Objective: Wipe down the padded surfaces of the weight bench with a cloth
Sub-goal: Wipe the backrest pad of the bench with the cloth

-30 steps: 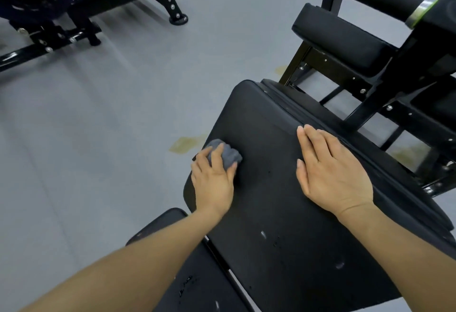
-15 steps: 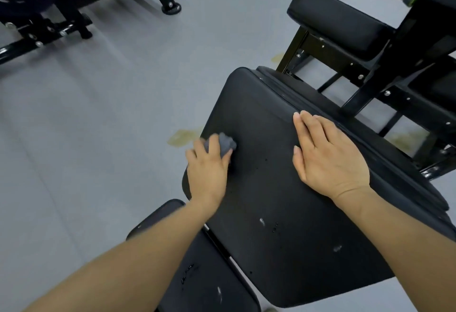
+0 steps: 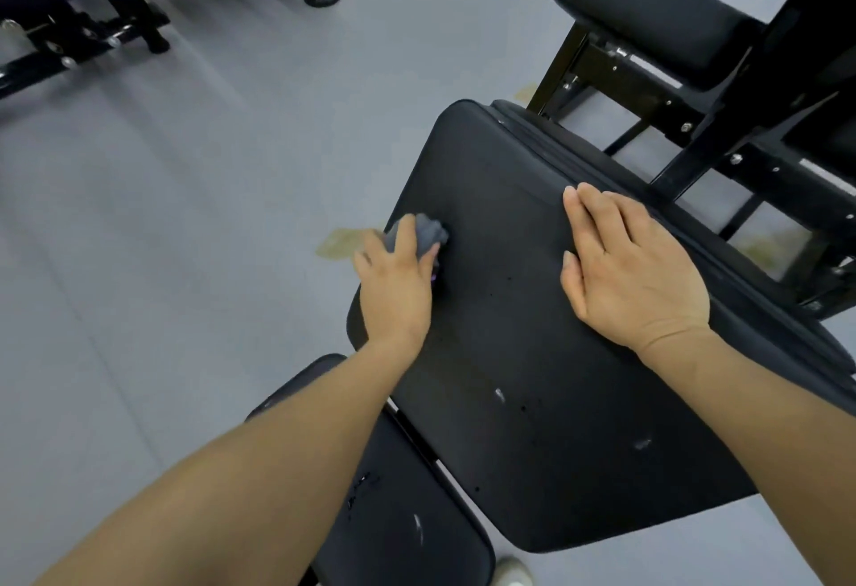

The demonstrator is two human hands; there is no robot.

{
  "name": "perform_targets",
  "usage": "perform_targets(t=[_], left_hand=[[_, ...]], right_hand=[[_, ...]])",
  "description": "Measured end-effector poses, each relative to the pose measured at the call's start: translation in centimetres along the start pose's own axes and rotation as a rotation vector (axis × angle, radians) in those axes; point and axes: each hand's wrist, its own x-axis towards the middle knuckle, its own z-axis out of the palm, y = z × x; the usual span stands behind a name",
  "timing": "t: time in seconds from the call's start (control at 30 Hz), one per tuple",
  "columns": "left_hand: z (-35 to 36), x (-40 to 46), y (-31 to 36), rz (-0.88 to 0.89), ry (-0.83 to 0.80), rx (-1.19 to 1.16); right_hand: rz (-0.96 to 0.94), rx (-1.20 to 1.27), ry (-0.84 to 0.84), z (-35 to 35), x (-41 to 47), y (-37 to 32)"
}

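Left fingers [image 3: 407,238] curled over a bunched grey cloth [image 3: 428,233], thumb side partly blurred; cloth pressed onto the pad [image 3: 509,354] near its left edge. Left hand [image 3: 398,289] sits on the pad, wrist over the left border, forearm running down to the lower left of view.

Right fingers [image 3: 602,219] straight and held together, thumb alongside, gripping nothing. Right hand [image 3: 630,270] lies palm-down on the pad close to its right seam, well apart from the cloth.

Pad: black, wide, rounded corners, a few pale scuffs toward its near end. Just beside its near-left corner, a second black pad, the seat [image 3: 403,525], also scuffed, with a narrow gap between the two.

Behind the pad: black steel frame [image 3: 695,131] carrying a roller [image 3: 648,6]. Floor [image 3: 185,215] grey, with a yellowish stain [image 3: 345,243] just left of the cloth. More black equipment [image 3: 92,20] at upper left.
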Motion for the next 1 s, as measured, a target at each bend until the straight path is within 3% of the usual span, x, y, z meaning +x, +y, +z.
perform_targets(t=[0.13, 0.23, 0.37, 0.47, 0.53, 0.63, 0.7, 0.87, 0.93, 1.0], left_hand=[[0.3, -2.9, -1.8, -0.157, -0.120, -0.055], [-0.5, -0.8, -0.2, -0.229, -0.114, -0.067], [-1.2, 3.5, 2.8, -0.087, -0.038, 0.055], [-0.1, 1.5, 1.2, -0.061, 0.032, 0.029], [0.3, -1.4, -1.0, -0.136, 0.010, 0.004], [0.3, -4.3, -3.2, -0.371, -0.166, -0.037], [0.1, -4.0, -3.0, -0.443, -0.174, -0.055], [-0.8, 1.7, 0.3, -0.217, -0.068, -0.087], [-0.5, 0.9, -0.3, -0.115, -0.039, -0.046], [0.0, -2.0, -2.1, -0.138, -0.041, -0.066]], right_hand=[[-0.006, 0.009, 0.004, 0.1, 0.0, -0.1], [-0.006, 0.017, 0.011, 0.0, 0.0, 0.0], [0.001, 0.031, 0.035, 0.0, 0.0, -0.1], [0.006, 0.037, 0.028, 0.1, 0.0, -0.1], [-0.006, 0.036, 0.017, 0.0, 0.0, 0.1], [-0.013, 0.037, 0.007, 0.1, 0.0, 0.0], [-0.009, 0.041, 0.005, 0.3, 0.1, -0.1], [-0.011, 0.030, 0.005, -0.1, 0.1, 0.0], [-0.014, 0.035, 0.004, -0.2, 0.0, -0.1], [-0.008, 0.032, 0.019, -0.2, 0.0, 0.0]])
